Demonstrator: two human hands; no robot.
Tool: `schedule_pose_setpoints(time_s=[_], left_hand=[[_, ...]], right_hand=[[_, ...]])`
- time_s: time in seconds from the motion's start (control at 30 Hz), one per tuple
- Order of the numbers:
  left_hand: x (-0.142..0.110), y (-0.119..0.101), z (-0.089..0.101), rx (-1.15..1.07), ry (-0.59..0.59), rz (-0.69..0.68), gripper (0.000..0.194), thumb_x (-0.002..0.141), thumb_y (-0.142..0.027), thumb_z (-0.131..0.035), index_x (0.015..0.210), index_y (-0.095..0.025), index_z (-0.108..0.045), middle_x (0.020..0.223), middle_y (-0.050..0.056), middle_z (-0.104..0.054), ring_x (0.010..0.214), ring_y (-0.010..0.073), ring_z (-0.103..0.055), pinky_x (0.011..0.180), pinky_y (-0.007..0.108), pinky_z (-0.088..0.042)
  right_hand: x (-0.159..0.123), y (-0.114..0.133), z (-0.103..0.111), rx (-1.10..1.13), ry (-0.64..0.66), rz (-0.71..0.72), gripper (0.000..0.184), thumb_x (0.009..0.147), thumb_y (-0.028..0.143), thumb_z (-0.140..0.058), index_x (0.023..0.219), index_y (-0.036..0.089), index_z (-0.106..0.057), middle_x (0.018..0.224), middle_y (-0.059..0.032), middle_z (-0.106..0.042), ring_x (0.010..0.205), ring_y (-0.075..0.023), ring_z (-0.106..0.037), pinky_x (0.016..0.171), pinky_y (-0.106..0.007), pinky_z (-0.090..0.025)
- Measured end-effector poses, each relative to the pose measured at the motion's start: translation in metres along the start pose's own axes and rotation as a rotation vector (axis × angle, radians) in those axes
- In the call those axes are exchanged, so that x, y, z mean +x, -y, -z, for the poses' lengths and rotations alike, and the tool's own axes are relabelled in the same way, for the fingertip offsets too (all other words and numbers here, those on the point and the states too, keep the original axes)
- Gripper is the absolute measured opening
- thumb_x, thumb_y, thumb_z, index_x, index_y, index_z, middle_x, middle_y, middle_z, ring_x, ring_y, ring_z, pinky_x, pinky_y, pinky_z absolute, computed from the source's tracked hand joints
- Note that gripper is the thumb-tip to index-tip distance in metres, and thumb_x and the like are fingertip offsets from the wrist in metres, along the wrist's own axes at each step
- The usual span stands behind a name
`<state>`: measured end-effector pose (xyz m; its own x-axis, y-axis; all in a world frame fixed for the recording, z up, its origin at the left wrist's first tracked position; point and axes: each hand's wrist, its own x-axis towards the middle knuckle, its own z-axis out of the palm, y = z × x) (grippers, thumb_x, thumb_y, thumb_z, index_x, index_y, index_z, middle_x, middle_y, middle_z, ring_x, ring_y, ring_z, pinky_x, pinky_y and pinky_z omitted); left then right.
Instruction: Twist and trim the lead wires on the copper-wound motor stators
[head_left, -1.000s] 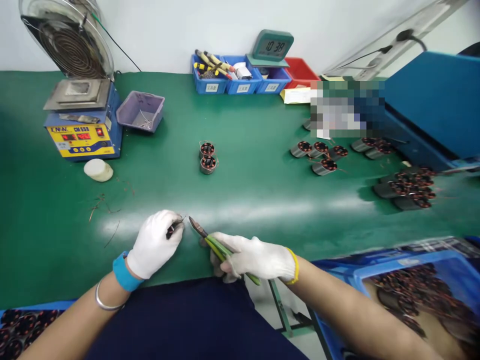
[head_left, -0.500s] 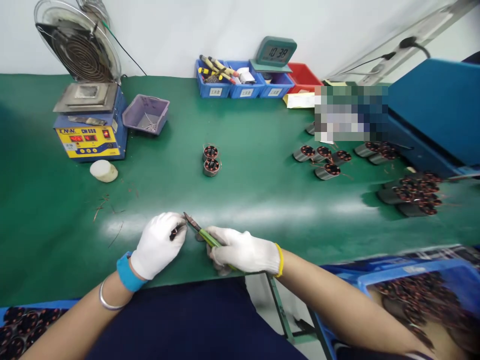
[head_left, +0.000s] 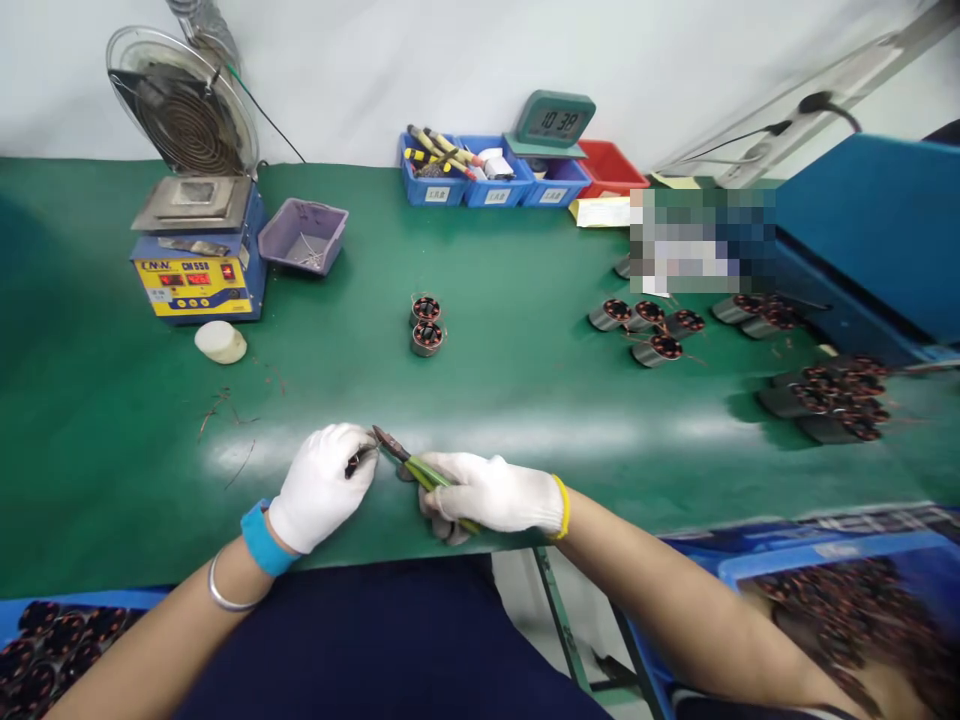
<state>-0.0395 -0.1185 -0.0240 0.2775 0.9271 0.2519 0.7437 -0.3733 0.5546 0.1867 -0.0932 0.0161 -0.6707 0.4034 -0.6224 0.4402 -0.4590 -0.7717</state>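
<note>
My left hand (head_left: 324, 488), in a white glove, is closed around a small copper-wound motor stator (head_left: 352, 465); most of it is hidden by the fingers. Green-handled pliers (head_left: 420, 468) are gripped in my gloved right hand (head_left: 491, 495). Their dark jaws point up and left, close to the fingertips of my left hand, where a thin wire seems to lie. Beyond the hands, two wound stators (head_left: 427, 340) stand together on the green table mat (head_left: 510, 390).
Wire scraps (head_left: 240, 462) and a white round block (head_left: 220, 342) lie left, before a CM 558 solder pot (head_left: 199, 280) and purple bin (head_left: 304, 235). More stators (head_left: 656, 350) sit right, near a blue machine (head_left: 862, 240). Blue crates (head_left: 832, 550) of stators flank me below.
The whole view has shifted slightly, so things appear a little lower and further right. The plier handles look spread somewhat wider. Both hands keep their holds.
</note>
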Motion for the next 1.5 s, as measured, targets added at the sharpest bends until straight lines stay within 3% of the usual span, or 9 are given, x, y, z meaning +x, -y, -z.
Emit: schedule_pose_setpoints(time_s=[0.23, 0.43, 0.77, 1.5], left_hand=[[0.0, 0.001, -0.002, 0.013, 0.012, -0.001, 0.008, 0.087, -0.019, -0.052, 0.088, -0.019, -0.059, 0.088, 0.005, -0.067, 0.082, 0.0205, -0.061, 0.077, 0.036, -0.049], [-0.001, 0.001, -0.002, 0.006, 0.011, 0.001, 0.008, 0.086, -0.017, -0.051, 0.088, -0.019, -0.059, 0.088, 0.005, -0.066, 0.081, 0.0205, -0.06, 0.076, 0.036, -0.049], [-0.001, 0.001, -0.001, 0.014, 0.035, -0.004, 0.009, 0.087, -0.018, -0.05, 0.087, -0.019, -0.059, 0.088, 0.005, -0.067, 0.081, 0.0201, -0.06, 0.076, 0.035, -0.048], [0.0, 0.0, 0.0, 0.019, 0.055, -0.002, 0.007, 0.087, -0.016, -0.052, 0.087, -0.018, -0.059, 0.089, 0.006, -0.066, 0.082, 0.0211, -0.06, 0.076, 0.036, -0.048]], right_hand=[[-0.008, 0.008, 0.001, 0.013, 0.053, -0.017, 0.043, 0.078, 0.029, -0.058, 0.118, 0.018, -0.047, 0.089, -0.0024, -0.058, 0.075, -0.0136, -0.063, 0.055, -0.022, -0.05], [-0.012, 0.009, 0.001, -0.093, 0.032, -0.045, 0.036, 0.08, 0.026, -0.055, 0.114, 0.016, -0.05, 0.086, -0.0024, -0.061, 0.069, -0.0124, -0.06, 0.056, -0.022, -0.048], [-0.009, -0.003, 0.001, 0.11, 0.026, -0.011, 0.046, 0.075, 0.027, -0.061, 0.119, 0.018, -0.048, 0.085, 0.0009, -0.054, 0.069, -0.0119, -0.061, 0.057, -0.023, -0.051], [-0.011, -0.003, 0.001, 0.008, 0.0, -0.021, 0.041, 0.075, 0.029, -0.059, 0.113, 0.018, -0.05, 0.077, 0.0015, -0.056, 0.064, -0.0128, -0.058, 0.056, -0.024, -0.048]])
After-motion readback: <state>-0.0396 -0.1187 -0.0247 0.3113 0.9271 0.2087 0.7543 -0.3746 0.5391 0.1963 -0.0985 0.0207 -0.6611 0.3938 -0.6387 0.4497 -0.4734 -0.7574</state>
